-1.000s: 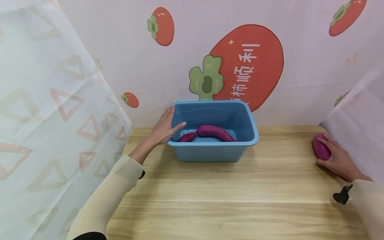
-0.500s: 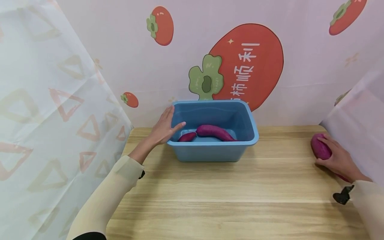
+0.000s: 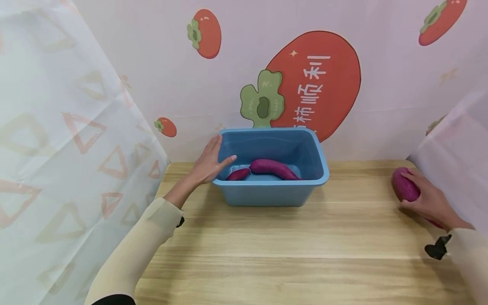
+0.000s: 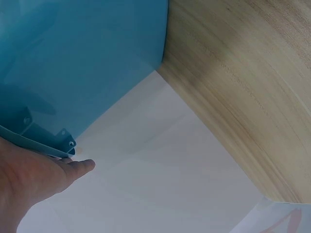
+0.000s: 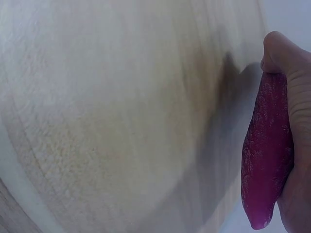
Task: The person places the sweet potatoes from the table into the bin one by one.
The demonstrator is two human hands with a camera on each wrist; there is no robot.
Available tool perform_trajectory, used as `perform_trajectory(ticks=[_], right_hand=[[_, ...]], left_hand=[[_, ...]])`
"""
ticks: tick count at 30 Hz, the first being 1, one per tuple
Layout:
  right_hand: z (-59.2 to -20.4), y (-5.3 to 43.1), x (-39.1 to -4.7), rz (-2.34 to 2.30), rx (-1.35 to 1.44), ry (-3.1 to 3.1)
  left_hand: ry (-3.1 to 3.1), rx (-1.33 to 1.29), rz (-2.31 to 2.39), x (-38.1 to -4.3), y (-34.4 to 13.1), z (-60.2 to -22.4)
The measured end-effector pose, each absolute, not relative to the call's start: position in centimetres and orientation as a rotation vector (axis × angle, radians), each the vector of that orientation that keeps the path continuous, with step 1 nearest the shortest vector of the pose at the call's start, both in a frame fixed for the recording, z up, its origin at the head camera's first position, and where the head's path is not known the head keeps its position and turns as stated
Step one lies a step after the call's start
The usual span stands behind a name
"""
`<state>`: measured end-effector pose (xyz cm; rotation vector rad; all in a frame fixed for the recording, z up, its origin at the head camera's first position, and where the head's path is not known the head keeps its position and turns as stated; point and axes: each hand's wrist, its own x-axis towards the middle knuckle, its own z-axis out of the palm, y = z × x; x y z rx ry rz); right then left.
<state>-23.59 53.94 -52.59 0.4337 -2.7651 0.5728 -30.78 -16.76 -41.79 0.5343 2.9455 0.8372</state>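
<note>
My right hand (image 3: 434, 201) grips a plump purple sweet potato (image 3: 405, 184) at the far right of the table. In the right wrist view the sweet potato (image 5: 267, 150) lies along the palm, with its narrow end pointing down and its shadow on the wood. My left hand (image 3: 209, 163) rests on the left rim of a blue plastic basin (image 3: 267, 194), fingers straight and thumb over the inside. Inside the basin lie a long curved purple sweet potato (image 3: 272, 167) and a smaller one (image 3: 238, 174), both partly hidden by the front wall.
The basin stands on a wood-grain table (image 3: 289, 254), close to a printed back cloth (image 3: 381, 123). A white cloth with triangles (image 3: 91, 169) hangs at the left, and another pale cloth (image 3: 457, 156) stands beside my right hand.
My right hand and the sweet potato have shifted slightly left and up in the head view. The left hand and the basin hold still.
</note>
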Motion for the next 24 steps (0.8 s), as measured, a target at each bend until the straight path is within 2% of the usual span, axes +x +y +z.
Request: perform_trajectory(ticks=[24], right_hand=[[-49.2,51.7,-25.2,0.561,0.556,-2.699]], left_hand=[[2.949,0.536,0.837,-30.9,-16.9,-41.9]])
